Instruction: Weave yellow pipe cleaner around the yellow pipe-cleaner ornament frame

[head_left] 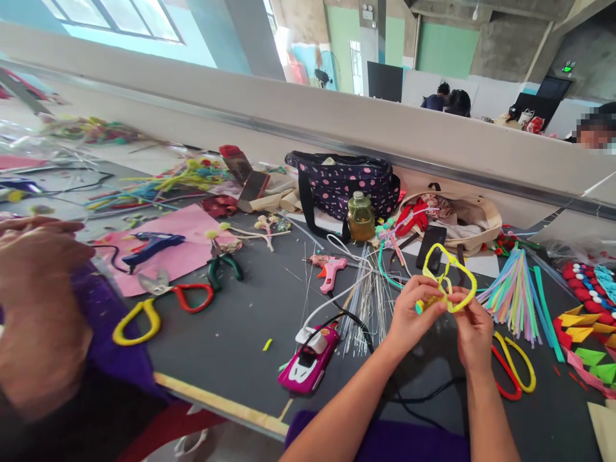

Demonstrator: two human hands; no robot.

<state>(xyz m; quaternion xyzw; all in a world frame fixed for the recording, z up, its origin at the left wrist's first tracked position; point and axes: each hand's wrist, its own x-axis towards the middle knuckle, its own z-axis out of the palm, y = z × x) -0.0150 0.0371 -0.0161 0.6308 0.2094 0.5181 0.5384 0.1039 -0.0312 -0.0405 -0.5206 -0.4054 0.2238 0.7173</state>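
Note:
Between my two hands, above the dark table [231, 346], is a bent yellow pipe-cleaner piece [469, 280] with open loops. My left hand [418, 311] pinches its lower left side, where a small teal bit shows by the fingers. My right hand [474, 327] has its fingers closed on the lower right part of the same piece. Just behind the hands lies a black phone [432, 247]. Red-and-yellow scissors [520, 366] lie to the right of my right hand, their blades hidden from view.
A co-worker's hand [38, 256] is at the far left. Nearby are a pink glue gun [330, 269], wire bundle [366, 314], magenta toy-car-shaped device [310, 362] with cables, pastel pipe cleaners [514, 295], bottle [360, 218], patterned bag [344, 186] and more scissors [192, 298].

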